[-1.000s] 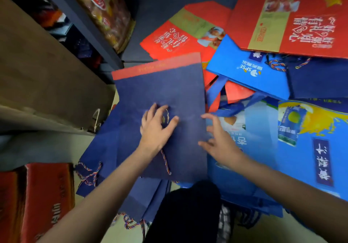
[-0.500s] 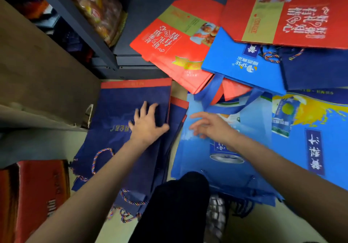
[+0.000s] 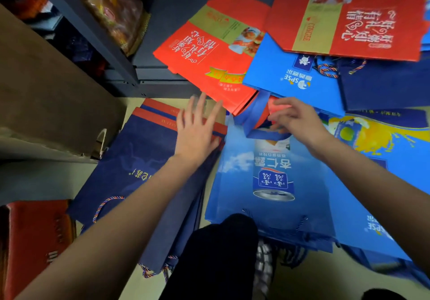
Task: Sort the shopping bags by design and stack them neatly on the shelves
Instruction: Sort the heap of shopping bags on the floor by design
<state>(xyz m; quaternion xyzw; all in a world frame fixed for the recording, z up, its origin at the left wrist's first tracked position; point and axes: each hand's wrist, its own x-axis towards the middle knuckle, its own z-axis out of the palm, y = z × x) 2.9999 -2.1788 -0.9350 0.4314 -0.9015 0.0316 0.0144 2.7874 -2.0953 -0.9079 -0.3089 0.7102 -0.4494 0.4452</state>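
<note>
A stack of navy bags (image 3: 137, 160) with red top bands and twisted cord handles lies flat on the floor at the left. My left hand (image 3: 197, 130) hovers over its upper right corner with fingers spread and straight. To the right lies a light-blue bag (image 3: 274, 178) printed with a drink can. My right hand (image 3: 295, 118) reaches to its blue strap handle (image 3: 256, 123), fingers curled at the strap; whether they grip it is unclear. Red bags (image 3: 209, 50) and another blue bag (image 3: 286, 74) lie scattered beyond.
A dark metal shelf upright (image 3: 93, 34) and a brown cardboard panel (image 3: 46, 99) stand at the left. A red box (image 3: 32, 241) sits at the lower left. My dark knee (image 3: 216, 258) is at the bottom centre. More blue bags (image 3: 381, 150) cover the floor at the right.
The navy bag was laid onto the left stack. My left hand then lifted off it and moved up and right. My right hand moved up to the blue strap handle.
</note>
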